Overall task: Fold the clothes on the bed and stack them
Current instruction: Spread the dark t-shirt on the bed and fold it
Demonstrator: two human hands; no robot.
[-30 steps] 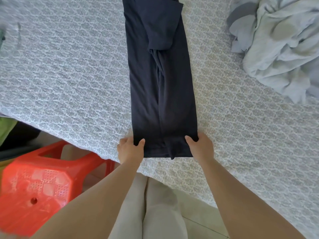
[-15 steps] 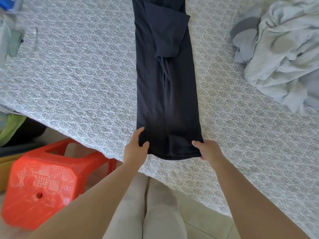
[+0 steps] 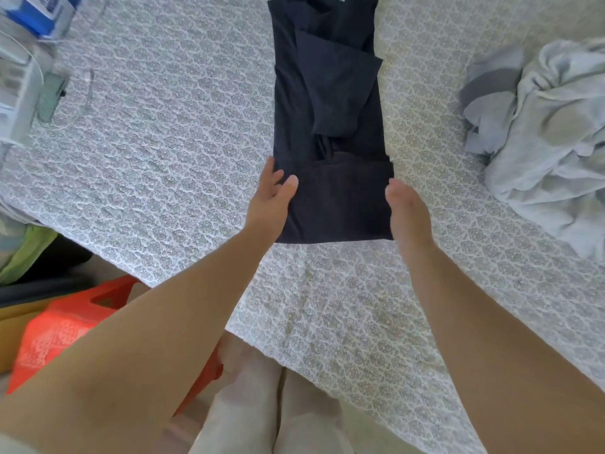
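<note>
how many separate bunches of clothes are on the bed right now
2: the dark garment lies mid-bed between both hands, and a crumpled pale grey heap sits at the right edge; that heap may hold several pieces.

Dark garment [image 3: 327,109] top cut off; right fingers under fold.

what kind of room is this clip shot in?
Most likely a home bedroom: a bed with a patterned cover, a dark garment being folded on it, a pile of pale laundry, and a red plastic stool beside it.
</note>
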